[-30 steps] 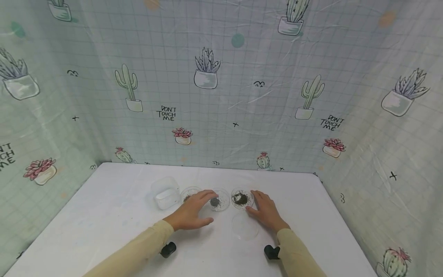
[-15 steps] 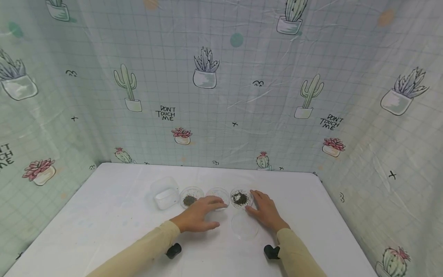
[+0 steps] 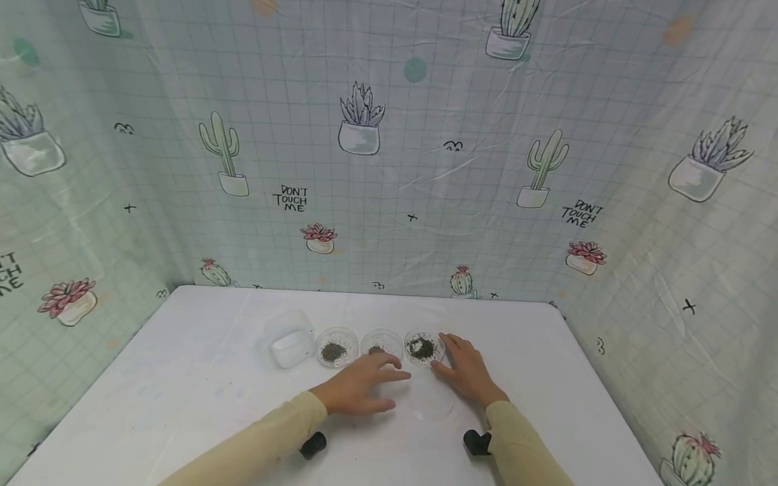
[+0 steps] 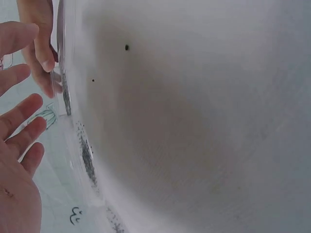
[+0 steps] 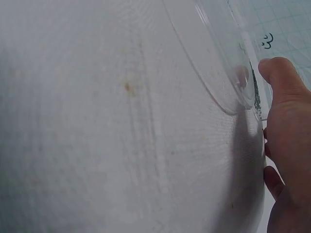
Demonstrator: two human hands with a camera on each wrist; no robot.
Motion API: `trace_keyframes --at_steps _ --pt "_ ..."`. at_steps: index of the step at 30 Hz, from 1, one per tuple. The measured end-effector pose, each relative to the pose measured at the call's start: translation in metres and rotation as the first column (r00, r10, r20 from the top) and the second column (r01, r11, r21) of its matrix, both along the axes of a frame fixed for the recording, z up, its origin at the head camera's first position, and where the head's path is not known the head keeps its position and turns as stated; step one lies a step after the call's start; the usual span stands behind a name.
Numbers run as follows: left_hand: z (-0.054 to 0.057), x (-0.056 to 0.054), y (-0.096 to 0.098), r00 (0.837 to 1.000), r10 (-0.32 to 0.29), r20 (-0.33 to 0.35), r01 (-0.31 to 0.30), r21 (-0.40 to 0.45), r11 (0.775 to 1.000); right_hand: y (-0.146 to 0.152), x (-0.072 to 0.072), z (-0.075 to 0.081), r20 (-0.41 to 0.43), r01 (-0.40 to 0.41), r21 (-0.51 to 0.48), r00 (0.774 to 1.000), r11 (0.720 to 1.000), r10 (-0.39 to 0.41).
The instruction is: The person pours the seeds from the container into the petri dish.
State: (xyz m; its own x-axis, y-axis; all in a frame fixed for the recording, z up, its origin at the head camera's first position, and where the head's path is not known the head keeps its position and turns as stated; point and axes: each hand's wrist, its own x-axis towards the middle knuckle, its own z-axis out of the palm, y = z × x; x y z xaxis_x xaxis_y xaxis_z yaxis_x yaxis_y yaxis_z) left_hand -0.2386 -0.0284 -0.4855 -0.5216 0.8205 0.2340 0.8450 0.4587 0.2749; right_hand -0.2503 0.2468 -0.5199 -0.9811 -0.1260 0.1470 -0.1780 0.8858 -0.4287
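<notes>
My left hand (image 3: 358, 385) hovers with spread fingers in front of the middle petri dish (image 3: 394, 343), hiding part of its dark crumbs. Nothing is in its grasp, and the left wrist view shows those fingers (image 4: 22, 114) apart. The right hand (image 3: 469, 371) lies beside the right petri dish (image 3: 414, 337), index finger and thumb extended along its rim. That dish holds dark green flakes with a pale patch among them. A clear round lid (image 3: 430, 399) lies flat between the hands, its left edge near the left fingertips.
To the left, another petri dish (image 3: 349, 341) holds dark crumbs. Beside it stands a clear plastic tub (image 3: 292, 349). A few dark specks (image 4: 127, 47) lie on the white table (image 3: 200, 378). A patterned cloth (image 3: 413, 169) hangs behind the table and along its sides.
The left hand has moved right and nearer to me, from over the left and middle dishes toward the round lid, uncovering the left dish. The right hand has stayed by its dish.
</notes>
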Motion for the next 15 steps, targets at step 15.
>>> trace_keyframes --at_steps 15 --pt "-0.007 -0.004 0.021 0.983 -0.130 -0.131 0.126 -0.038 0.991 0.003 -0.003 -0.004 -0.029 -0.019 0.018 0.999 1.000 0.020"
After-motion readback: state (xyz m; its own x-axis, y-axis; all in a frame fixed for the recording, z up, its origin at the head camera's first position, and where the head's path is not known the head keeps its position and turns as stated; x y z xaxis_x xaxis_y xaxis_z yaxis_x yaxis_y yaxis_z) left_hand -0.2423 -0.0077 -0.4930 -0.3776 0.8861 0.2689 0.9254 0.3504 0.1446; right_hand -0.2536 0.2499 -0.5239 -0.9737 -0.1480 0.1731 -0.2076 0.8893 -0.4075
